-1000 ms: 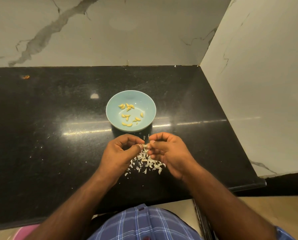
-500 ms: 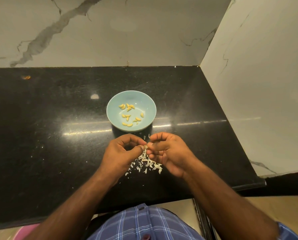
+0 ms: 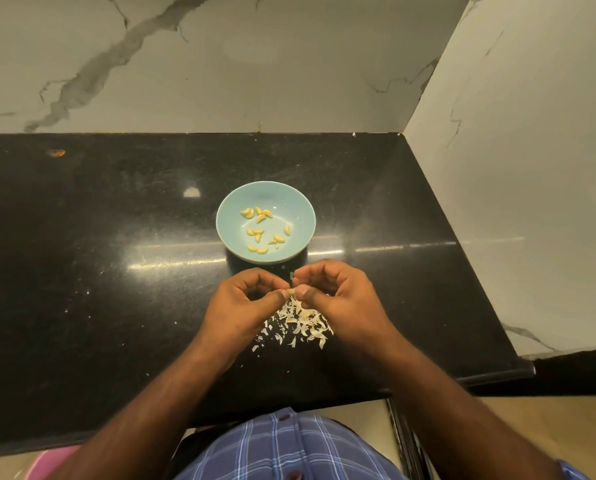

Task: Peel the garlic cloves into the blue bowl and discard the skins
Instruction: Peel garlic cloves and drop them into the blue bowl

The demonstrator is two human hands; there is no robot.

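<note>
- Pinching one garlic clove (image 3: 291,292) between them, your left hand (image 3: 244,306) and right hand (image 3: 338,299) met thumb to thumb just above the counter, near side of the blue bowl (image 3: 303,206).
- You had barely moved across the last second: the same curled grip on both sides, the hands only a touch closer together and the right thumb slid up against the clove. I judged that as mid-peel, skin not yet off.
- You held the clove roughly crosswise, its long axis running left to right between your thumbs; which end was the tip was too small to tell.
- You had dropped the skins (image 3: 300,323) in a loose pile on the black counter (image 3: 81,254) directly under your hands, and it looked unchanged.
- You had about a dozen peeled cloves (image 3: 261,230) lying scattered in the bowl, same count as a moment before, so nothing new had gone in and the discarding remained.
</note>
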